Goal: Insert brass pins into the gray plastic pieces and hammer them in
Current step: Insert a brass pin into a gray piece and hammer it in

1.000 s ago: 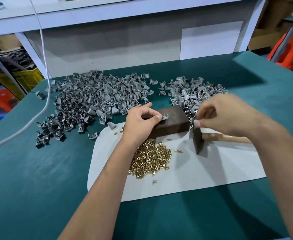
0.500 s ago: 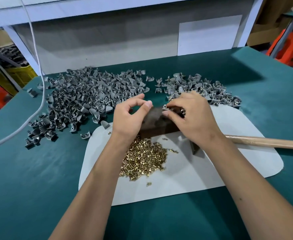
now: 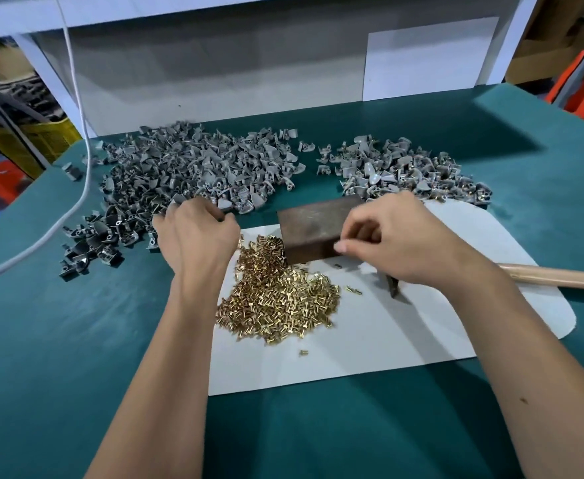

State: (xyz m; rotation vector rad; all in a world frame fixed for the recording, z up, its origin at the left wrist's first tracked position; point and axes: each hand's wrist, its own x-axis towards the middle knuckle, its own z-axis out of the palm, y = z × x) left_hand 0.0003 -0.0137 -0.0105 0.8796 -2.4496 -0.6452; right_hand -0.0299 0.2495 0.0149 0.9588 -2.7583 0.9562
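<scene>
A big heap of gray plastic pieces [image 3: 207, 167] lies at the back left of the green table, with a smaller heap [image 3: 404, 171] at the back right. Brass pins [image 3: 280, 295] are piled on a white sheet [image 3: 421, 333]. A dark metal block [image 3: 313, 226] stands behind the pins with nothing on top. My left hand [image 3: 197, 233] is at the near edge of the big heap, its fingers curled down round a gray piece there. My right hand [image 3: 397, 243] hovers right of the block over the hammer head [image 3: 392, 288], fingers curled with the thumb on the forefinger; its contents are hidden.
The hammer's wooden handle [image 3: 559, 280] runs off to the right across the sheet. A white cable [image 3: 76, 133] hangs down over the table's left side. A white shelf frame and grey wall close the back. A yellow crate [image 3: 52, 136] sits beyond the left edge.
My left hand left the block and went left to the big heap. My right hand drew back from the block's top to its right side. The block's top is now bare.
</scene>
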